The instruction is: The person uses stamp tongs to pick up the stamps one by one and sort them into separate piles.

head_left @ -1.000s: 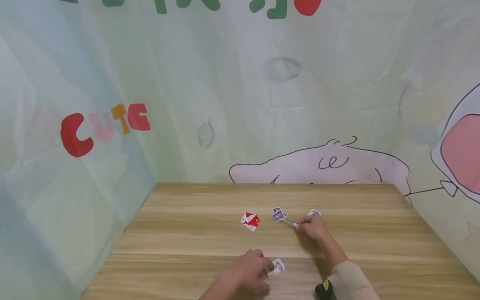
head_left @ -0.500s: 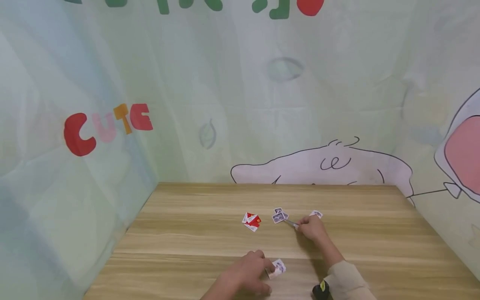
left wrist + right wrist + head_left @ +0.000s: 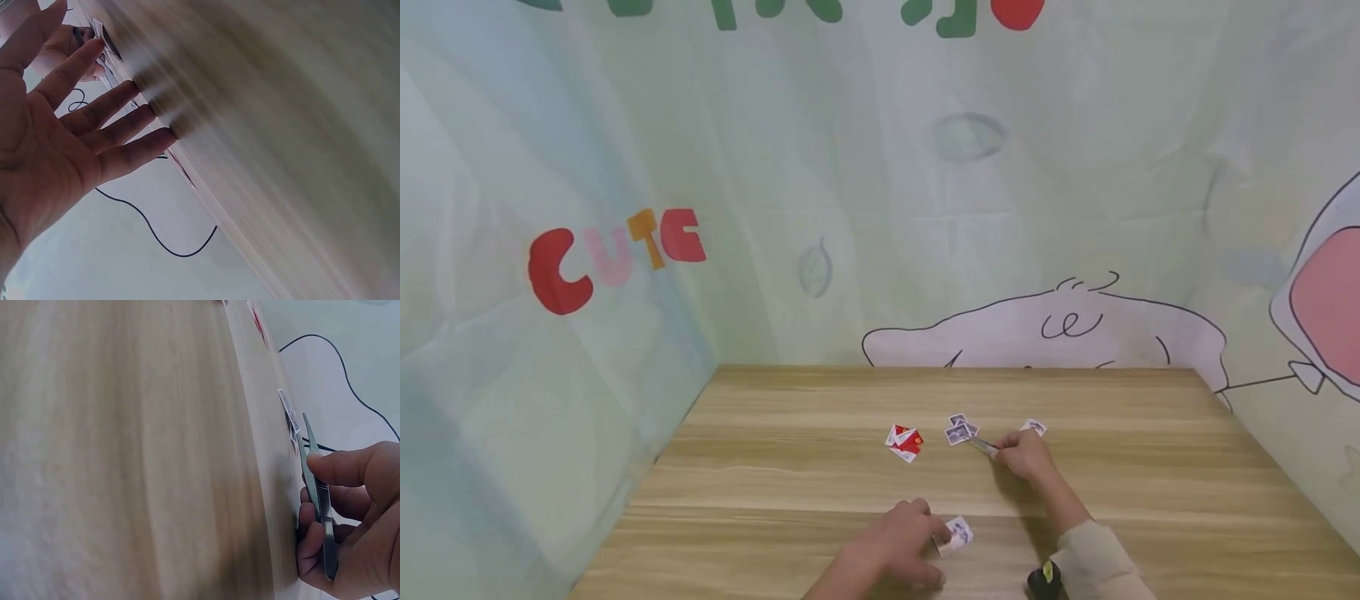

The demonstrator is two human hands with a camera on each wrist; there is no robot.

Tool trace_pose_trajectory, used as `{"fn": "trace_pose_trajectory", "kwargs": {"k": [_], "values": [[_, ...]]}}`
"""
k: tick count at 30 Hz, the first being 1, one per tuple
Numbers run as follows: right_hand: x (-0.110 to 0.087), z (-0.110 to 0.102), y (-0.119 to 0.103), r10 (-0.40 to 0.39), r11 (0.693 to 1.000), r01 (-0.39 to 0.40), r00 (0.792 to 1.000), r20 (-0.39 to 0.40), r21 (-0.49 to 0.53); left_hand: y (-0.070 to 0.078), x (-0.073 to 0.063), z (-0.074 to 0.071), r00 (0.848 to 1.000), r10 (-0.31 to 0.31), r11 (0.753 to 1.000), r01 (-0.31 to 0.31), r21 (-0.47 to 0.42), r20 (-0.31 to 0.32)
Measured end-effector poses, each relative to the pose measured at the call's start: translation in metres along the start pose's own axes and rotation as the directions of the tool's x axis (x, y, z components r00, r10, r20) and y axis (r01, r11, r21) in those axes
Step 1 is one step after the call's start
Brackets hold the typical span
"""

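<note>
My right hand point(image 3: 1028, 458) grips metal tweezers point(image 3: 326, 531) between thumb and fingers. The tweezers' prongs stand apart, their tips at a small overlapping group of purple-grey stamps point(image 3: 958, 433); whether they touch one is unclear. Low in the head view, my left hand point(image 3: 898, 540) rests its fingertips on the table, fingers spread and fairly straight in the left wrist view. Its index finger point(image 3: 78, 65) is on a pale stamp with a purple picture point(image 3: 958, 532). Left of the purple-grey group lies a cluster of red and white stamps point(image 3: 905, 444).
Just behind my right hand lies another stamp point(image 3: 1035, 427), partly hidden. The wooden table point(image 3: 760, 475) meets a printed cloth backdrop point(image 3: 775, 208) at the back and sides. A black strap-like piece point(image 3: 1043, 581) sits by my right sleeve point(image 3: 1097, 558).
The right hand keeps the tweezers at the purple-grey stamps, and one stamp there has turned slightly. The left hand stays at its stamp. The head view has shifted a little.
</note>
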State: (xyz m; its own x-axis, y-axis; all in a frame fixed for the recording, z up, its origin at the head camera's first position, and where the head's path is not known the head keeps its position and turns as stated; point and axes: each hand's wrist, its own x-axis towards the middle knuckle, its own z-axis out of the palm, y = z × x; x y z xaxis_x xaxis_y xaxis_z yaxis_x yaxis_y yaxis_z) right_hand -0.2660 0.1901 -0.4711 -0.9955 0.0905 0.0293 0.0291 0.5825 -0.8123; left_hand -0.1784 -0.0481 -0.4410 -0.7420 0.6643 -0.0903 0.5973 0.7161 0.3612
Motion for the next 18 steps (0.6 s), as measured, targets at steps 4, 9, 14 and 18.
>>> {"fn": "trace_pose_trajectory", "kwargs": {"k": [4, 9, 14, 18], "values": [[-0.006, -0.003, 0.000, 0.023, 0.999, -0.024, 1.000, 0.009, 0.049, 0.000, -0.002, -0.001, 1.000, -0.012, 1.000, 0.012, -0.012, 0.015], [-0.015, -0.013, 0.005, 0.063, 0.992, -0.066, 0.998, 0.030, 0.105, 0.000, -0.002, -0.001, 1.000, -0.008, 1.000, 0.008, -0.006, -0.001], [-0.022, -0.019, 0.006, 0.029, 0.995, -0.033, 0.999, 0.043, 0.096, 0.000, -0.003, 0.000, 1.000, -0.014, 1.000, 0.014, -0.004, -0.017], [-0.026, -0.020, 0.007, 0.002, 0.997, -0.005, 0.999, 0.034, 0.080, 0.000, -0.002, 0.000, 1.000, -0.011, 1.000, 0.011, 0.000, -0.010]]}}
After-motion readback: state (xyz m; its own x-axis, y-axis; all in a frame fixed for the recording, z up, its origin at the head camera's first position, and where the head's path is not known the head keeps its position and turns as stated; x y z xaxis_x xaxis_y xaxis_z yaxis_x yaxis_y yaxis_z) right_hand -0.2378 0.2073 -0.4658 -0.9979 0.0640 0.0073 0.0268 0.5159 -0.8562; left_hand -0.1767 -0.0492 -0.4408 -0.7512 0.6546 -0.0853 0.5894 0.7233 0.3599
